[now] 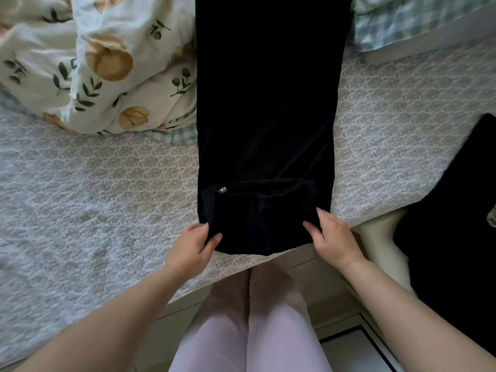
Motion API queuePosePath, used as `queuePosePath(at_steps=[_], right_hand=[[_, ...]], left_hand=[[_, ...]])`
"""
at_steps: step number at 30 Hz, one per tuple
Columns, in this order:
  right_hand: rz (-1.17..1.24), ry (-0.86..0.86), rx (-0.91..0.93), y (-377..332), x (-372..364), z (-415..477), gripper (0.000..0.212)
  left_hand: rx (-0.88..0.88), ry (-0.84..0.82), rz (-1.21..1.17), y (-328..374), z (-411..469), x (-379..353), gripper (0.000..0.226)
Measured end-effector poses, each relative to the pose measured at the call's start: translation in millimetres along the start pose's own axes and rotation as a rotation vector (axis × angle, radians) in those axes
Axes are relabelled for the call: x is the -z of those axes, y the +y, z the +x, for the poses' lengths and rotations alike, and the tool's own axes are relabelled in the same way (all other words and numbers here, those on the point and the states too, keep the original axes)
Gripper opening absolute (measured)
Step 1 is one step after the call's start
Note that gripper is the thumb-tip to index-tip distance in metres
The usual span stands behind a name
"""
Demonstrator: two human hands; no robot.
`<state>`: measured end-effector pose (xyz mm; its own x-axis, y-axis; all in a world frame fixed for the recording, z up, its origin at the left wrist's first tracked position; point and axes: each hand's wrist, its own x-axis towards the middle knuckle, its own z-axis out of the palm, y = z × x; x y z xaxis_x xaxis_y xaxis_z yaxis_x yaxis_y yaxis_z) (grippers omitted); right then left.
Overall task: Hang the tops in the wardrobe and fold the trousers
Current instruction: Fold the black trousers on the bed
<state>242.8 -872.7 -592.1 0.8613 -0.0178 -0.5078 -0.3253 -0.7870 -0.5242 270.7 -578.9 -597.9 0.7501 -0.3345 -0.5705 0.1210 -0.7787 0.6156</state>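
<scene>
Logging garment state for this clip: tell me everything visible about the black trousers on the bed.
The black trousers look like soft, matte dark cloth, laid flat on the patterned bedspread, running straight away from the person and out of the frame's top. The near end is folded over, showing the waistband and a small silver button. The left hand and right hand pinch the fold's two corners with their fingers.

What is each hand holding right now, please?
Left hand: grips the near left corner of the black trousers.
Right hand: grips their near right corner.
</scene>
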Motion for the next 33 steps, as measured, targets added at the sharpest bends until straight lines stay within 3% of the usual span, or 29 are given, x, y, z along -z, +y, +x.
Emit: queuePosePath(at_steps=[4,6,9,12,15,18,21,26,30,33], right_hand=[[-0.09,0.087,-0.126,-7.9,17.7,12.7,0.033],[-0.158,0.068,-0.244,-4.7,19.9,12.7,0.037],[-0.136,-0.047,-0.438,-2.7,10.3,6.2,0.039],[-0.037,-0.012,-0.59,-1.9,6.1,13.6,0.036],[0.013,0.205,-0.546,-8.4,19.3,40.2,0.037],[0.155,0.39,-0.511,-16.6,42.9,87.3,0.042],[0.15,0.329,-0.568,-15.6,57.6,132.8,0.044],[-0.031,0.174,-0.534,-5.8,78.4,162.6,0.019],[-0.043,0.235,-0.567,11.5,84.0,160.9,0.022],[-0.001,0.357,-0.556,4.9,71.7,159.3,0.016]], left_hand=[[0.124,0.248,-0.044,10.7,15.4,16.9,0.044],[0.219,0.199,0.108,10.4,16.7,19.5,0.037],[0.43,-0.048,0.307,6.9,11.5,10.6,0.033],[0.57,0.078,0.056,12.4,19.2,9.6,0.04],[0.497,0.381,-0.071,31.0,52.2,25.5,0.053],[0.4,0.502,-0.025,53.0,100.0,44.7,0.059],[0.395,0.5,0.02,69.6,141.5,51.8,0.053],[0.469,0.551,0.076,78.5,174.7,67.5,0.029],[0.56,0.673,-0.036,66.0,184.3,81.6,0.029],[0.451,0.751,-0.072,67.7,188.4,69.1,0.031]])
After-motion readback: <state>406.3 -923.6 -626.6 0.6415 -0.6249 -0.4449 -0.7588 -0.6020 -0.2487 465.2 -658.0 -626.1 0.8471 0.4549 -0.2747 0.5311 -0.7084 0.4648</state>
